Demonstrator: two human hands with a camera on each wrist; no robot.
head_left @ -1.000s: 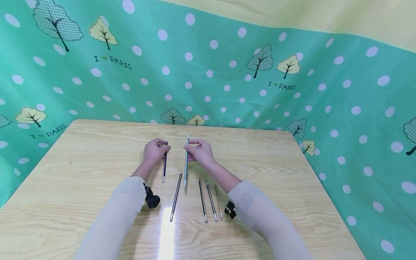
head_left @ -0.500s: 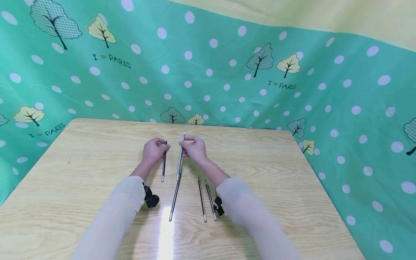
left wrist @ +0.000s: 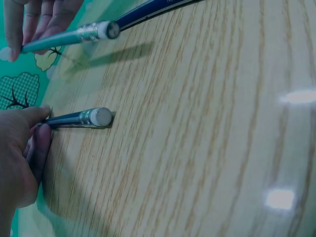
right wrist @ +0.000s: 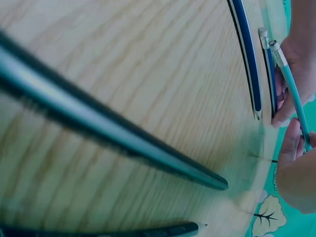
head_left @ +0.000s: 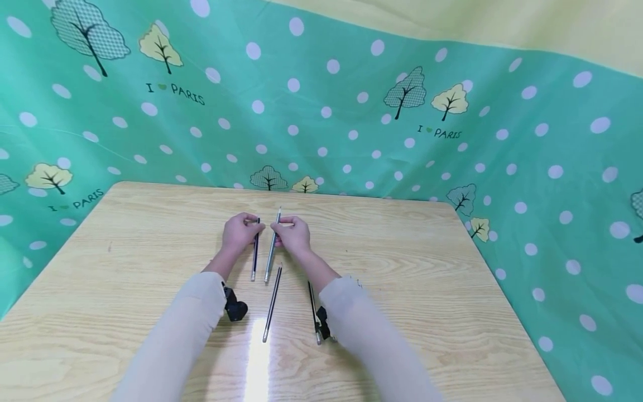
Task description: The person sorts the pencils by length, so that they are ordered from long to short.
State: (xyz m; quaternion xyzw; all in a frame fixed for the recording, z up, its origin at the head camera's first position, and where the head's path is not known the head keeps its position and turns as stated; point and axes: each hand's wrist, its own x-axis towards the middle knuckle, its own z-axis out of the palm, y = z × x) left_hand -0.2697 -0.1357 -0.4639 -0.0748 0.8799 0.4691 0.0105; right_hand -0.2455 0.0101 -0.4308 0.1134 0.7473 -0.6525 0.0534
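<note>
My left hand [head_left: 238, 231] pinches the upper end of a dark blue pencil [head_left: 255, 254], which lies along the table with its white eraser toward me. Just to its right, my right hand [head_left: 293, 234] pinches a light blue pencil [head_left: 272, 251] near its pointed end, tip facing away. In the left wrist view this light blue pencil [left wrist: 69, 39] is raised over the table, casting a shadow below. A dark pencil [head_left: 273, 301] lies on the table below both hands. Another dark pencil [head_left: 313, 310] lies by the right wrist, partly covered by the sleeve and camera.
The wood-grain table [head_left: 150, 234] stretches out on both sides, with a bright light reflection near its front. Behind and to the right hangs a green dotted curtain [head_left: 341, 111] with tree prints. A black wrist camera [head_left: 235, 306] sits under the left sleeve.
My right hand has moved left with the light blue pencil, bringing it close beside the dark blue one. The left hand stays in place. The right forearm now covers pencils seen earlier.
</note>
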